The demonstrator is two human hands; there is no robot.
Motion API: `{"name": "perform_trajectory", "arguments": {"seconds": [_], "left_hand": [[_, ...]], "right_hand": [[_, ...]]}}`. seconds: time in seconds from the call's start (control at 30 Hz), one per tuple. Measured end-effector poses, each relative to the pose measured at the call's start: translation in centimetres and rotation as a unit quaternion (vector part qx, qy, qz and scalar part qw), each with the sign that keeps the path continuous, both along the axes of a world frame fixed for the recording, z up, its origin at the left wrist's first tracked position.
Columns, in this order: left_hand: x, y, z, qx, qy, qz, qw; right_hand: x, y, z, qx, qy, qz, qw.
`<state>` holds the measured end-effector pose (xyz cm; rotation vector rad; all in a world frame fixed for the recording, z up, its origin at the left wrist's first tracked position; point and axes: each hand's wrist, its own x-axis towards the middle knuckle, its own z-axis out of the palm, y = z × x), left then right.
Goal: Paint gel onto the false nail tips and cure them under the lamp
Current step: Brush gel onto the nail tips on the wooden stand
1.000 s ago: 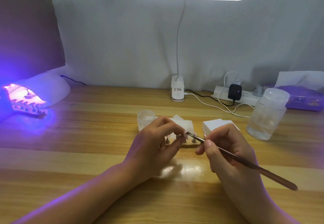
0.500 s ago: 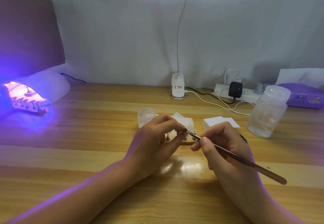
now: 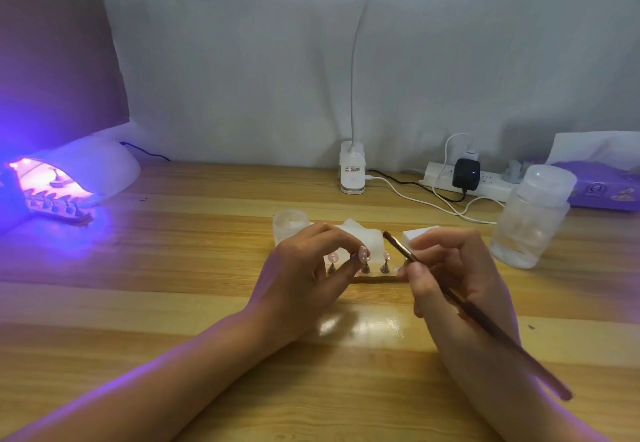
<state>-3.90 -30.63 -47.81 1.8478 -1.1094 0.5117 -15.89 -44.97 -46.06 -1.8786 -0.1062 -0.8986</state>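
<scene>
Right hand (image 3: 450, 279) pinching gel brush (image 3: 485, 324), bristles toward desk's far-left corner; left hand (image 3: 304, 279) pinching nail-tip peg (image 3: 365, 268); curing lamp (image 3: 79, 175), left edge.

I see the wooden counter (image 3: 173, 268) carrying a nail-tip stand (image 3: 375, 279) at the fingers (image 3: 329, 234), a small jar (image 3: 289, 225) and white blocks (image 3: 367, 241) just beyond them, a glowing curing lamp (image 3: 86, 171) far left, a clear bottle (image 3: 530, 223) right.
</scene>
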Motion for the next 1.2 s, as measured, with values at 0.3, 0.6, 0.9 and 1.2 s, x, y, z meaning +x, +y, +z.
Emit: {"name": "perform_trajectory", "arguments": {"seconds": [0.3,0.6,0.9,1.2], "left_hand": [[-0.30,-0.06,0.31,-0.024,-0.012,-0.011,1.000],[-0.47,0.08,0.40,-0.025,-0.014,-0.018,0.999],[-0.33,0.08,0.37,-0.019,-0.023,-0.009,1.000],[-0.18,0.08,0.31,-0.024,-0.012,-0.013,1.000]], "right_hand": [[-0.02,0.19,-0.22,-0.031,0.020,-0.006,0.999],[-0.09,0.37,-0.33,-0.070,0.027,-0.016,0.997],[-0.17,0.27,-0.32,-0.088,0.040,-0.018,0.995],[-0.25,0.38,-0.27,-0.080,0.028,-0.007,0.996]]}}
